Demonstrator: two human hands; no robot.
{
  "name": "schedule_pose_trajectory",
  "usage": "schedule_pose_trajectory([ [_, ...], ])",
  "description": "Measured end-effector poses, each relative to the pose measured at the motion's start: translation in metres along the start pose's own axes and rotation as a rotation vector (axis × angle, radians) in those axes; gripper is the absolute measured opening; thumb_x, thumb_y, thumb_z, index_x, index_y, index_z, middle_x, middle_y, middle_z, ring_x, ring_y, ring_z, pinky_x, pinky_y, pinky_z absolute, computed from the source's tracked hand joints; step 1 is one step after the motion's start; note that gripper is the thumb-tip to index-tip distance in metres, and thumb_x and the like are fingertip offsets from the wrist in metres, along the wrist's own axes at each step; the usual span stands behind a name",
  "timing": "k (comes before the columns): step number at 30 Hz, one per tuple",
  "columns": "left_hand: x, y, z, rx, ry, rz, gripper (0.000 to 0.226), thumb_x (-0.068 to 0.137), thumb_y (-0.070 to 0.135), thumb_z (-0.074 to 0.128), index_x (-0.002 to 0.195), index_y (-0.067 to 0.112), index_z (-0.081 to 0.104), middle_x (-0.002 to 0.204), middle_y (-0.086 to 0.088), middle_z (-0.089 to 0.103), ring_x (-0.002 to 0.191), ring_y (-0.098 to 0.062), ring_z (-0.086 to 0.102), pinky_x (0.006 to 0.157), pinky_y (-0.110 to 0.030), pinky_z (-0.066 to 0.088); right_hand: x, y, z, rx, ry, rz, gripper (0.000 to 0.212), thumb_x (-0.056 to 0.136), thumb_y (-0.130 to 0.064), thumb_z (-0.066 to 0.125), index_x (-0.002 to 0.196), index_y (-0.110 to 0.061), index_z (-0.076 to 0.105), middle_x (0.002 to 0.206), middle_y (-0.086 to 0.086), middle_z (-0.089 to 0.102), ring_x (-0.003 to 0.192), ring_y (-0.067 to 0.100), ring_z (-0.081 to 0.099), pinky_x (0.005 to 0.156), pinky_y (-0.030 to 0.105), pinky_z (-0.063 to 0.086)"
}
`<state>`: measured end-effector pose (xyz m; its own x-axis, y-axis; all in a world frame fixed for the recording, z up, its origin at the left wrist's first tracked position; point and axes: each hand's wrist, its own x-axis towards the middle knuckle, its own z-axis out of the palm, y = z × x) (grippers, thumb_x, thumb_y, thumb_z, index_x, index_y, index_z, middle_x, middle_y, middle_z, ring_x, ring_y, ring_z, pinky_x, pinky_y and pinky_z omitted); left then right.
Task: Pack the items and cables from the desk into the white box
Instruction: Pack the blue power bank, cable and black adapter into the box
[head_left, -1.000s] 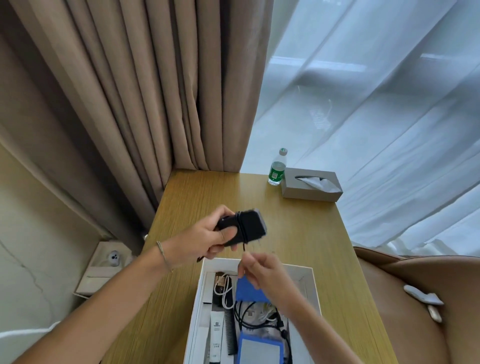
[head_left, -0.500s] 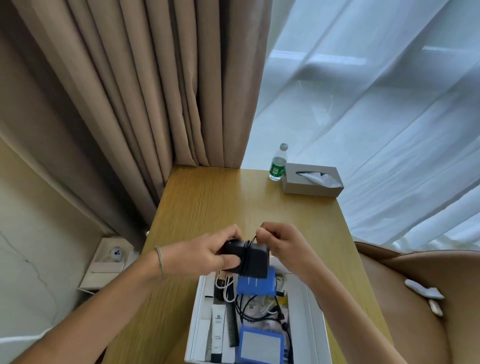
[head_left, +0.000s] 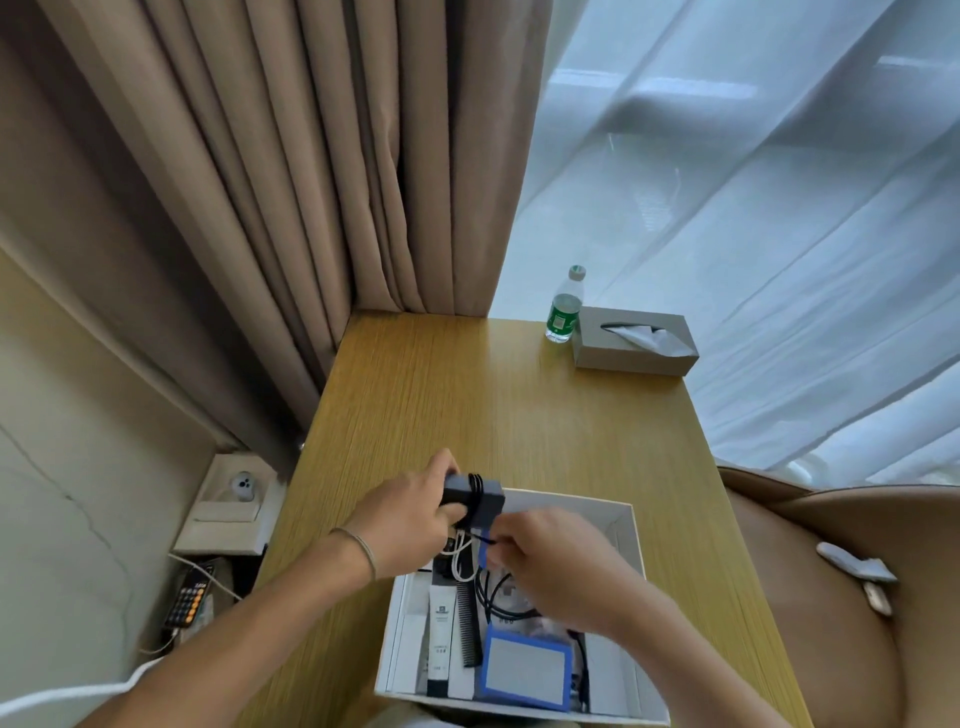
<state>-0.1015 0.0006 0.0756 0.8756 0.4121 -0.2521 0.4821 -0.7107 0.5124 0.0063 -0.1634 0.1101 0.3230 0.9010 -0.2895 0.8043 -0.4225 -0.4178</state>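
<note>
Hands meet just above the far end of the white box (head_left: 631, 540), low in the centre of the frame. The left hand (head_left: 402, 519) is curled round a black power adapter (head_left: 475, 496) with its black cable (head_left: 475, 488) wound around the body, holding it over the box's far left corner. The right hand (head_left: 545, 551), just lower right of the adapter, pinches the loose end of that cable between thumb and fingertips. The box sits on the near part of the wooden surface (head_left: 467, 395), its open top showing a white tube (head_left: 440, 639), a black comb (head_left: 467, 623) beside it, a coil of black cables (head_left: 498, 597), a white cable (head_left: 460, 561) near the far left, and a blue-framed rectangular item (head_left: 524, 670) at the near end. At the far right corner of the surface, in the upper right of the centre, a clear water bottle with a green label (head_left: 563, 309) stands upright just beside a grey tissue box (head_left: 634, 340). Beige curtains (head_left: 291, 171) hang at the upper left, and sheer white curtains (head_left: 753, 208) fill the upper right. At the lower left of the frame a phone (head_left: 188, 597) lies below a wall socket panel (head_left: 231, 499). A brown leather chair (head_left: 841, 597) occupies the lower right.
</note>
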Motion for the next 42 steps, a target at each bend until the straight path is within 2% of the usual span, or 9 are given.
schedule_pose_trajectory([
  [6,-0.008,0.000,0.002,-0.068,-0.398,0.082,0.019,0.096,0.032,0.053,0.109,0.041,0.042,0.095,0.004,0.066,0.070,-0.017,0.061,0.063,-0.038,0.054,0.012,0.030,-0.030,0.060,0.062,-0.033,0.022,0.099,-0.034,0.059,0.085,-0.023,0.072,0.079,-0.007,0.071,0.071,0.012,0.064,0.071,0.035,0.056],
  [10,-0.010,0.000,-0.006,-0.272,-0.509,0.143,0.026,0.094,0.032,0.056,0.116,0.041,0.047,0.105,0.002,0.065,0.086,-0.022,0.062,0.078,-0.041,0.055,0.016,0.053,-0.020,0.356,0.040,-0.071,0.020,0.096,-0.033,0.066,0.078,-0.026,0.070,0.068,-0.005,0.064,0.057,0.019,0.053,0.057,0.035,0.045],
  [12,-0.011,-0.003,-0.010,-0.415,-0.538,0.171,0.026,0.094,0.030,0.057,0.118,0.038,0.050,0.102,0.000,0.064,0.077,-0.018,0.058,0.071,-0.036,0.053,0.017,0.060,-0.010,0.585,0.072,-0.050,0.020,0.096,-0.029,0.066,0.078,-0.022,0.072,0.061,-0.002,0.053,0.054,0.016,0.042,0.054,0.031,0.035],
  [18,-0.015,-0.005,0.005,-1.005,-0.450,0.161,0.033,0.100,0.022,0.055,0.129,0.010,0.045,0.091,-0.014,0.058,0.065,-0.016,0.049,0.052,-0.024,0.035,0.012,0.050,0.033,1.140,0.244,0.006,0.023,0.099,-0.004,0.058,0.082,0.005,0.072,0.065,0.014,0.059,0.057,0.014,0.049,0.059,0.024,0.042],
  [25,-0.024,0.013,0.047,-1.396,-0.212,-0.121,0.045,0.094,0.024,0.055,0.133,0.004,0.046,0.088,-0.020,0.060,0.057,-0.019,0.049,0.047,-0.024,0.035,0.004,0.045,0.057,1.223,0.298,0.040,0.026,0.100,-0.003,0.055,0.097,-0.009,0.080,0.076,0.007,0.070,0.068,0.014,0.057,0.065,0.021,0.046],
  [32,-0.020,0.017,0.061,-1.246,-0.026,-0.213,0.015,0.104,0.014,0.048,0.117,0.006,0.050,0.074,-0.010,0.067,0.054,-0.020,0.055,0.048,-0.030,0.041,-0.003,0.052,0.063,1.302,0.159,0.051,0.030,0.090,-0.020,0.065,0.119,-0.020,0.074,0.098,0.002,0.075,0.084,0.014,0.063,0.079,0.026,0.054],
  [35,-0.020,0.016,0.068,-1.071,-0.004,-0.179,0.012,0.104,0.018,0.051,0.115,0.013,0.053,0.076,-0.006,0.069,0.060,-0.019,0.061,0.054,-0.032,0.045,-0.003,0.050,0.074,1.331,0.252,0.159,0.018,0.094,-0.024,0.070,0.109,-0.018,0.076,0.088,0.002,0.074,0.079,0.017,0.063,0.077,0.032,0.054],
  [38,-0.018,0.012,0.071,-0.966,-0.024,-0.154,0.014,0.101,0.025,0.056,0.113,0.021,0.060,0.086,0.001,0.071,0.070,-0.009,0.067,0.059,-0.022,0.049,-0.004,0.055,0.077,1.315,0.307,0.203,0.020,0.095,-0.024,0.069,0.105,-0.008,0.074,0.084,0.005,0.071,0.078,0.019,0.063,0.074,0.034,0.054],
  [42,-0.020,-0.003,0.071,-0.837,-0.005,-0.124,0.017,0.102,0.030,0.053,0.113,0.027,0.065,0.096,0.004,0.073,0.085,-0.005,0.068,0.069,-0.020,0.050,-0.006,0.068,0.068,1.294,0.324,0.227,0.022,0.092,-0.026,0.071,0.103,-0.007,0.074,0.100,0.013,0.077,0.095,0.027,0.072,0.086,0.036,0.058],
])
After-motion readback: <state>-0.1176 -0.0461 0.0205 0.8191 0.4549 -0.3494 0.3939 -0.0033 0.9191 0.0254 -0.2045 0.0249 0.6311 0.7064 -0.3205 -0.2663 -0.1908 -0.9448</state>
